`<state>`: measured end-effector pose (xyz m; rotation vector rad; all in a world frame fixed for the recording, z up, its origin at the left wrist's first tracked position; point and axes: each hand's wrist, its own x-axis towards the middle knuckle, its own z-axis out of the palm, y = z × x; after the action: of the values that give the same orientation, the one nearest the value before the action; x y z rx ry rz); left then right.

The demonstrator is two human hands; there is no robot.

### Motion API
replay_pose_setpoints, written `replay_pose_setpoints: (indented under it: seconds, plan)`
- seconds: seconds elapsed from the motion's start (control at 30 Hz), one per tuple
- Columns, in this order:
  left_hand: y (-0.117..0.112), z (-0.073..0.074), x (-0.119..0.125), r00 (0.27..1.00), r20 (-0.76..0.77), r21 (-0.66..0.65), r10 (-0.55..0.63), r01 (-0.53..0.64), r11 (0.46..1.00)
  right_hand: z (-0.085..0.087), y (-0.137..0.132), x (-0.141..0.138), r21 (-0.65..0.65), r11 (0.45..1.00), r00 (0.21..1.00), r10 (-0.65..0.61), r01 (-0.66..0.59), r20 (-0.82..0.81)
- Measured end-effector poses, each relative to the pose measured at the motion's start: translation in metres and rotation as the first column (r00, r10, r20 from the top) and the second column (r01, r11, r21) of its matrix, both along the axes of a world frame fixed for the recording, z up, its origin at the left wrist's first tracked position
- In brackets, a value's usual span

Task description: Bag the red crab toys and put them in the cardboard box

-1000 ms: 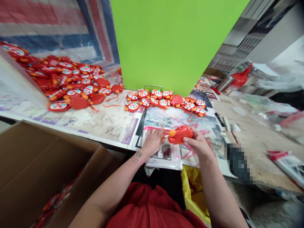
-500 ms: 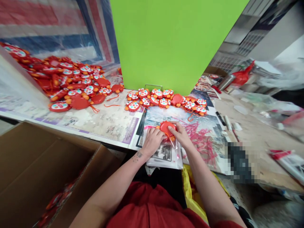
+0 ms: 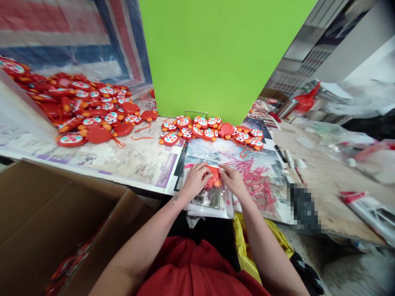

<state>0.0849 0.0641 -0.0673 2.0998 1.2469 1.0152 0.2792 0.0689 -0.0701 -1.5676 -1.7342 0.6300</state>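
A red, animal-shaped plastic toy (image 3: pixel 212 177) with orange feet lies between my two hands, seemingly inside a clear plastic bag (image 3: pixel 219 199). My left hand (image 3: pixel 197 177) has its fingers closed at the toy's left side and the bag's upper edge. On the other side, my right hand (image 3: pixel 232 179) pinches the bag near its top right corner. Under the toy is a stack of flat clear bags (image 3: pixel 211 212), at the table's front edge, with a dark printed picture showing through. How far the toy is in the bag is hard to tell.
Several similar toys (image 3: pixel 209 134) lie in a band before an upright green panel (image 3: pixel 222 57). A larger heap of toys (image 3: pixel 101 111) is at left. Pink strings (image 3: pixel 256 181) lie right of my hands. A cardboard box (image 3: pixel 46 213) stands front left, a yellow bag (image 3: pixel 243 250) below right.
My right hand has let go of the toy's face and moved to the bag's edge. The toy now sits lower between my hands, with clear plastic over it. The view has shifted slightly.
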Motion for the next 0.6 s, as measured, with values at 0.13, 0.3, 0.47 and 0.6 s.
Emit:
replay_pose_setpoints:
  seconds: [0.13, 0.3, 0.47, 0.6]
  plan:
    - [0.004, 0.02, -0.007, 0.995, -0.063, -0.089, -0.072, 0.066, 0.994, -0.001, -0.007, -0.018, 0.097, 0.993, 0.994, -0.065, 0.073, -0.087]
    - [-0.003, 0.042, -0.011, 0.996, -0.056, -0.171, -0.062, 0.052, 0.984, 0.009, -0.011, -0.037, 0.107, 0.988, 0.942, -0.074, 0.115, -0.329]
    - [-0.007, 0.028, -0.024, 0.961, 0.162, -0.116, 0.226, -0.209, 0.971, 0.02, -0.015, -0.041, 0.108, 0.987, 0.886, -0.057, 0.12, -0.46]
    - [-0.005, 0.009, -0.029, 0.884, 0.412, -0.454, 0.22, -0.01, 0.891, 0.022, -0.016, -0.037, 0.155, 0.98, 0.875, -0.038, 0.128, -0.483]
